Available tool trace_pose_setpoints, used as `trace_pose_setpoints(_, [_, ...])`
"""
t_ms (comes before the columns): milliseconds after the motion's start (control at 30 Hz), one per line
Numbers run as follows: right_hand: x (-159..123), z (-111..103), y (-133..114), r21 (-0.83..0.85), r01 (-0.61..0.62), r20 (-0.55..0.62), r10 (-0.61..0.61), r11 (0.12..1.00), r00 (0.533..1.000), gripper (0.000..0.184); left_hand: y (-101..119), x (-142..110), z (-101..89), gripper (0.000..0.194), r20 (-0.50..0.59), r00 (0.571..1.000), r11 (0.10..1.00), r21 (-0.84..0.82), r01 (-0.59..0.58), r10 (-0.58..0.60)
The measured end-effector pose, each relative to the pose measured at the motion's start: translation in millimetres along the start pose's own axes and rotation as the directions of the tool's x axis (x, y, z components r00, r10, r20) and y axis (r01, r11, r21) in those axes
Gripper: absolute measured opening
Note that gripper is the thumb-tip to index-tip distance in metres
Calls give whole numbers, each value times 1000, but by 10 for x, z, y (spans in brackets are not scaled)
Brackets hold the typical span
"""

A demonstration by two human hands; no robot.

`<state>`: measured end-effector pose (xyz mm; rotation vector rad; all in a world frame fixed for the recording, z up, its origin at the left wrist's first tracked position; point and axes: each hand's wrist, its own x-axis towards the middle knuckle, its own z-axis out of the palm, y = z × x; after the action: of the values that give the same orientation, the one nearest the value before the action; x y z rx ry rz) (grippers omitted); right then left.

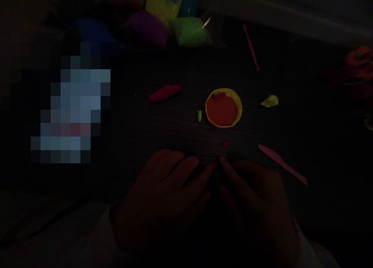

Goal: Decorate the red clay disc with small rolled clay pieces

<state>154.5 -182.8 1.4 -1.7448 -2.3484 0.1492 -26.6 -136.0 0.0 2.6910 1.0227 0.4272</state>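
Note:
The scene is very dark. A small piece of pink modelling clay shows at the index fingertip of my left hand, whose fingers are bent around it. My right hand meets it from the other side, index fingertip beside the clay and the remaining fingers curled. How the thumbs grip is hard to see. Just beyond the fingertips lies a tiny pink clay bit. Farther off sits a round yellow-rimmed clay dish with an orange-red inside and small pink and green bits at its far edge.
A green clay bit, a pink clay roll and a yellow-green lump lie around the dish. On the right are a pink clay knife and a thin stick tool. Bagged coloured clay stands behind; a pixelated bright patch is left.

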Motion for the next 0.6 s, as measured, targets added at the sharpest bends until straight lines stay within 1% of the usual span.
trace_pose_setpoints(300, [4,-1,-14,-21,14,6,-14,1000,1000,36,-1,-4,11,33,-14,1000,1000,-4,-9,9])
trace_pose_setpoints(500, [2,3,-9,4,12,22,-12,1000,1000,37,12,18,12,31,4,1000,1000,3,6,-6])
trace_pose_setpoints(600, [5,-4,-14,-22,21,9,-21,1000,1000,34,14,13,10,30,-4,1000,1000,0,4,-4])
